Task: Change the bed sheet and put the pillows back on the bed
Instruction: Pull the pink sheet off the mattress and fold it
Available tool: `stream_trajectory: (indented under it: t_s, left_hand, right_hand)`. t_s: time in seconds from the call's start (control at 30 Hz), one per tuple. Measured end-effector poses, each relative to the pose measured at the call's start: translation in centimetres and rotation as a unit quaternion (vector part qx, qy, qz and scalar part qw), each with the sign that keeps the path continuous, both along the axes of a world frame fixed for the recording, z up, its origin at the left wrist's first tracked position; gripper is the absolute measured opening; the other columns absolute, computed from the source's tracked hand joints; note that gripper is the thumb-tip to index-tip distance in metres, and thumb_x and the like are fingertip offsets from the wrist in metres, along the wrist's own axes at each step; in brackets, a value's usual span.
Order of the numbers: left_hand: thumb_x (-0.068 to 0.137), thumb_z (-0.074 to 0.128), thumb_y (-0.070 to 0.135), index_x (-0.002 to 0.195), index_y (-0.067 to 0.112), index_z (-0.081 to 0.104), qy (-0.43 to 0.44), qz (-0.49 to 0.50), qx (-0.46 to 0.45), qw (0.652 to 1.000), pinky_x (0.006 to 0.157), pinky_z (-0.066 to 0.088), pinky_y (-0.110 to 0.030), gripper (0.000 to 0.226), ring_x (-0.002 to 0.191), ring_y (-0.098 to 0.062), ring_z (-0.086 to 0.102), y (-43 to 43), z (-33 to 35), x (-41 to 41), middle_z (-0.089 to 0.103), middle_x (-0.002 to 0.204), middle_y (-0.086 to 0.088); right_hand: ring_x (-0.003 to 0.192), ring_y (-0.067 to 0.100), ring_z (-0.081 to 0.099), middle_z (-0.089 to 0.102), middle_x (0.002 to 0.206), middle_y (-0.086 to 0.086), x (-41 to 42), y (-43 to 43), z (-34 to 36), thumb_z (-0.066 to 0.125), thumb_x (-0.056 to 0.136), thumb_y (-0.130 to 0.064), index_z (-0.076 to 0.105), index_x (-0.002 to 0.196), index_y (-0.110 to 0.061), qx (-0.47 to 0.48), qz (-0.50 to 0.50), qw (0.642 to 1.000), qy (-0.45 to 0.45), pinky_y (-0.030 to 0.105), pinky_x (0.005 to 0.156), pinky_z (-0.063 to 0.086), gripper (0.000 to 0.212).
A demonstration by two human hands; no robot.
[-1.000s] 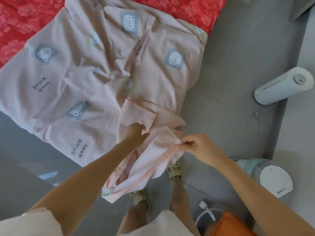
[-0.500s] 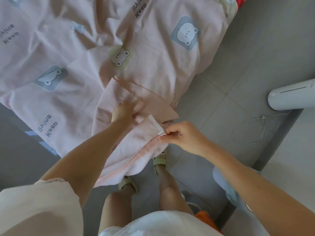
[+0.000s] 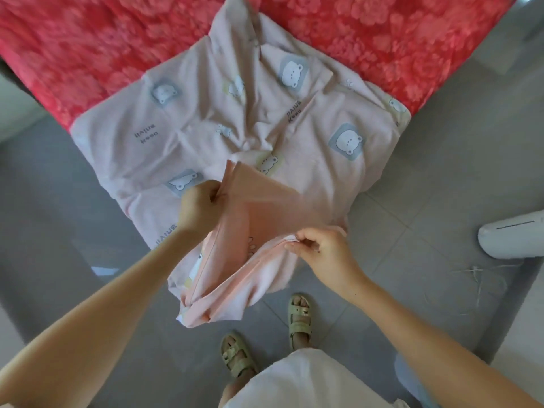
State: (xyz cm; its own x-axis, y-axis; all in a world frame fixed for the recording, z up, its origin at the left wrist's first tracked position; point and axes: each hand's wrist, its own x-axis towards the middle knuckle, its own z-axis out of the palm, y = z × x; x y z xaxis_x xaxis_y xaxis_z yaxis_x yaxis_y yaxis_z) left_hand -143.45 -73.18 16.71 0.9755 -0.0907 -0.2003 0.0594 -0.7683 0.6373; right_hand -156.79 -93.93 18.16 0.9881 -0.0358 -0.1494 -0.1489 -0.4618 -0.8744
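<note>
A pink bear-print sheet (image 3: 235,128) lies crumpled at the centre of the view, its upper part spread over the corner of a bed covered in red floral fabric (image 3: 412,39) that fills the 10 to 1 o'clock band; its lower part hangs off the bed's edge toward 6 o'clock, above the grey tiled floor (image 3: 59,231); the hanging end shows a plain pink inner side and a stitched seam running along an opening; the left hand (image 3: 200,207), just left of centre at about 9 o'clock of the opening, is clenched around the far edge of that opening, with a fold of cloth bunched in its fist; the right hand (image 3: 321,254), at about 4 o'clock of the centre, pinches the near seam between thumb and curled fingers; between the two hands the plain pink cloth is drawn taut and held apart; a pair of pale green sandals (image 3: 300,319) stands on the floor at 6 o'clock, just below the sheet's hanging end; a white cylindrical appliance (image 3: 512,240) lies at 3 o'clock, with a thin loose cord (image 3: 477,278) on the tiles at 4 o'clock
</note>
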Motion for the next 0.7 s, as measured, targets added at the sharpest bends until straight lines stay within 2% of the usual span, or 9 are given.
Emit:
stream_trajectory:
  t_s: [0.07, 0.17, 0.23, 0.33, 0.43, 0.5, 0.57, 0.63, 0.7]
  left_hand:
    - [0.082, 0.052, 0.0, 0.075, -0.004, 0.06, -0.036, -0.011, -0.018, 0.999, 0.048, 0.027, -0.018, 0.011, 0.062, -0.026, 0.043, 1.8, 3.9, -0.5, 0.055, 0.064, -0.017]
    - [0.084, 0.05, -0.002, 0.096, 0.004, 0.065, -0.084, -0.022, -0.055, 0.995, 0.055, 0.035, -0.022, 0.02, 0.068, -0.027, 0.052, 4.3, 10.1, -1.1, 0.067, 0.074, -0.012]
    - [0.086, 0.047, -0.002, 0.109, 0.013, 0.06, -0.101, -0.048, -0.074, 0.991, 0.056, 0.038, -0.021, 0.03, 0.064, -0.015, 0.055, 6.0, 14.1, -1.6, 0.067, 0.073, 0.0]
    - [0.089, 0.044, -0.002, 0.109, 0.026, 0.051, -0.13, -0.105, -0.082, 0.982, 0.051, 0.036, -0.013, 0.035, 0.056, 0.002, 0.053, 8.0, 19.3, -2.5, 0.06, 0.069, 0.016]
    - [0.086, 0.043, -0.001, 0.101, 0.02, 0.056, -0.126, -0.123, -0.139, 0.974, 0.058, 0.037, -0.025, 0.029, 0.058, -0.008, 0.051, 9.2, 24.0, -3.6, 0.062, 0.07, 0.005]
    - [0.075, 0.044, 0.008, 0.091, 0.013, 0.059, -0.108, -0.136, -0.195, 0.965, 0.061, 0.039, -0.039, 0.022, 0.066, -0.017, 0.052, 9.6, 26.6, -4.6, 0.062, 0.073, -0.012]
    - [0.066, 0.047, 0.02, 0.088, 0.003, 0.057, -0.088, -0.158, -0.233, 0.956, 0.07, 0.045, -0.054, 0.03, 0.073, -0.021, 0.051, 10.0, 28.4, -5.6, 0.058, 0.078, -0.023]
    - [0.063, 0.049, 0.027, 0.087, -0.005, 0.054, -0.078, -0.196, -0.236, 0.949, 0.076, 0.044, -0.059, 0.04, 0.076, -0.021, 0.049, 10.4, 29.2, -6.6, 0.055, 0.078, -0.022]
    - [0.064, 0.049, 0.026, 0.088, -0.003, 0.056, -0.064, -0.213, -0.237, 0.946, 0.079, 0.044, -0.058, 0.038, 0.079, -0.024, 0.052, 10.7, 29.3, -7.7, 0.058, 0.083, -0.026]
  right_hand:
    - [0.048, 0.006, 0.037, 0.044, 0.048, -0.015, -0.5, 1.5, 3.2, 0.071, 0.084, -0.021, 0.061, 0.067, -0.011, -0.02, 0.0, 0.999, -0.046, 0.019, 0.053, 0.028, 0.022]
    - [0.054, 0.004, 0.042, 0.05, 0.055, -0.014, -1.5, 3.8, 8.7, 0.066, 0.081, -0.029, 0.065, 0.071, -0.011, -0.043, 0.013, 0.992, -0.119, 0.018, 0.054, 0.034, 0.02]
    - [0.059, 0.005, 0.049, 0.057, 0.061, -0.013, -1.9, 5.4, 12.2, 0.064, 0.081, -0.029, 0.065, 0.071, -0.017, -0.046, 0.017, 0.987, -0.151, 0.018, 0.057, 0.039, 0.016]
    - [0.061, 0.009, 0.054, 0.061, 0.065, -0.012, -1.7, 7.3, 17.3, 0.069, 0.085, -0.022, 0.06, 0.066, -0.027, -0.069, -0.03, 0.971, -0.227, 0.017, 0.057, 0.042, 0.021]
    - [0.069, 0.01, 0.059, 0.063, 0.065, -0.008, -1.0, 9.1, 22.1, 0.067, 0.087, -0.017, 0.067, 0.072, -0.012, -0.077, -0.037, 0.956, -0.28, 0.027, 0.064, 0.046, 0.015]
    - [0.077, 0.006, 0.061, 0.066, 0.073, -0.011, -0.8, 10.4, 24.8, 0.067, 0.087, -0.015, 0.07, 0.079, -0.012, -0.067, -0.012, 0.948, -0.311, 0.024, 0.069, 0.048, 0.009]
    - [0.079, 0.008, 0.061, 0.066, 0.077, -0.012, -0.4, 11.6, 27.0, 0.068, 0.085, -0.017, 0.071, 0.081, -0.016, -0.05, 0.011, 0.942, -0.333, 0.022, 0.071, 0.047, 0.006]
    - [0.084, 0.006, 0.058, 0.061, 0.082, -0.011, 0.6, 12.3, 28.3, 0.067, 0.081, -0.021, 0.072, 0.081, -0.019, -0.053, 0.026, 0.93, -0.363, 0.017, 0.076, 0.043, 0.005]
    - [0.099, -0.003, 0.053, 0.057, 0.1, -0.009, 1.7, 12.7, 28.9, 0.072, 0.08, -0.016, 0.071, 0.08, -0.02, -0.042, 0.045, 0.927, -0.37, 0.007, 0.083, 0.037, 0.004]
